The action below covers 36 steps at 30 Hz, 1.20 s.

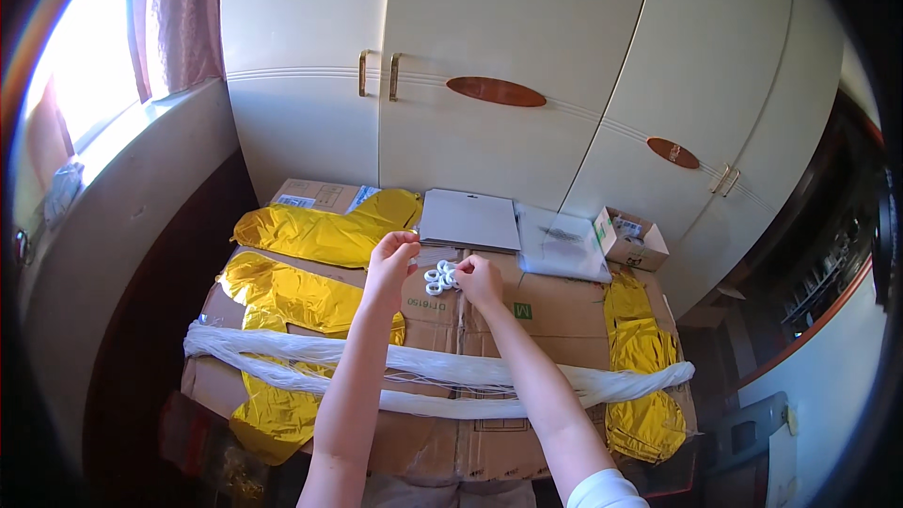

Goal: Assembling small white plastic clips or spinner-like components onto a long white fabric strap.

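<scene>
A small cluster of white rings (434, 288) lies on the flattened cardboard, between my two hands. My right hand (481, 282) is lowered to the right side of this cluster, its thumb and fingers pinched on a white ring. Raised a little to the left of the rings, my left hand (389, 263) is closed in a pinch. Whatever sits between its fingertips is too small to make out. Under both forearms a long hank of white thread (461, 372) stretches across the cardboard (428, 452) from left to right.
Yellow foil pieces lie at the left (282, 287), back left (320, 230) and right (644, 386). Along the back are a grey flat stack (468, 219), a clear plastic bag (562, 249) and a small open box (632, 243). White cabinets (508, 9) stand behind.
</scene>
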Each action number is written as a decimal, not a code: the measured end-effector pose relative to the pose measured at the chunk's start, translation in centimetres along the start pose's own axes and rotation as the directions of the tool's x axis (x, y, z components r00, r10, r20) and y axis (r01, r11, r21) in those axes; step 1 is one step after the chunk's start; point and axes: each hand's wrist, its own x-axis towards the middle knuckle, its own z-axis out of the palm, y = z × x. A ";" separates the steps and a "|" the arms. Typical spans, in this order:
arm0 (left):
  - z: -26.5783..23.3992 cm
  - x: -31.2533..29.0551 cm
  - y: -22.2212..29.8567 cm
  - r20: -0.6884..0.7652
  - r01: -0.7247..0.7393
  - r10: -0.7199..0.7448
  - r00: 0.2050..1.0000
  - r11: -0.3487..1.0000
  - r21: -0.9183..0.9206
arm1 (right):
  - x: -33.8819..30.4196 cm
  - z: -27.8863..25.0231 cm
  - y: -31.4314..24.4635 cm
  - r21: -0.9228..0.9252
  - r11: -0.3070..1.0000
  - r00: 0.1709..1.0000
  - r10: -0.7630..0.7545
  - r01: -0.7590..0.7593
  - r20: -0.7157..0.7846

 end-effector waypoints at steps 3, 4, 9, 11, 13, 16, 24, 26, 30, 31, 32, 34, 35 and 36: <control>-0.3 0.2 -0.2 0.002 -0.006 0.006 1.000 1.000 -0.002 | -0.3 -0.1 0.2 -0.082 0.996 1.000 -0.026 0.026 -0.006; -0.2 0.2 -0.1 0.002 -0.005 0.005 1.000 1.000 -0.001 | -0.3 0.0 0.6 -0.125 0.990 0.997 -0.074 0.070 -0.031; 0.0 0.1 0.0 -0.004 -0.002 0.002 1.000 1.000 0.006 | -0.6 0.4 0.5 -0.294 0.941 0.970 -0.210 0.166 -0.126; -0.3 0.2 -0.1 0.003 -0.012 0.012 1.000 1.000 0.001 | -0.4 0.7 0.5 -0.340 0.923 0.962 -0.237 0.180 -0.136; -0.3 0.3 -0.2 0.008 -0.017 0.017 1.000 1.000 -0.002 | -0.5 0.7 0.6 -0.335 0.921 0.956 -0.257 0.200 -0.137; -0.2 0.2 -0.2 0.018 -0.022 0.022 1.000 1.000 -0.003 | -0.7 0.1 0.8 -0.301 0.928 0.953 -0.271 0.221 -0.137; 0.8 -1.1 1.0 0.120 -0.205 0.183 0.976 0.955 0.214 | -4.8 -8.3 -2.4 0.101 0.952 0.953 -0.296 0.289 0.069; 1.0 -1.7 1.6 0.160 -0.256 0.216 0.963 0.920 0.298 | -7.4 -11.1 -4.3 0.001 0.967 0.905 -0.240 0.255 0.351; 2.7 -3.3 2.5 0.283 -0.391 0.288 0.915 0.809 0.439 | -10.5 -11.8 -1.8 -0.079 0.945 0.779 -0.213 0.318 0.590; 3.0 -3.6 2.6 0.312 -0.425 0.306 0.899 0.777 0.464 | -10.8 -11.6 -1.4 -0.068 0.938 0.784 -0.242 0.339 0.571; 3.4 -3.9 2.6 0.341 -0.459 0.322 0.883 0.743 0.486 | -11.0 -11.3 -1.2 -0.057 0.931 0.789 -0.271 0.360 0.551; 4.0 -4.5 2.8 0.368 -0.483 0.324 0.871 0.698 0.529 | -11.5 -10.6 -1.3 -0.030 0.914 0.783 -0.329 0.405 0.528; 4.3 -4.7 2.9 0.382 -0.495 0.324 0.865 0.674 0.549 | -11.8 -10.3 -1.6 -0.015 0.903 0.773 -0.358 0.428 0.523; 4.4 -4.8 3.0 0.395 -0.487 0.299 0.868 0.665 0.566 | -12.0 -10.0 -1.7 0.000 0.892 0.764 -0.387 0.452 0.516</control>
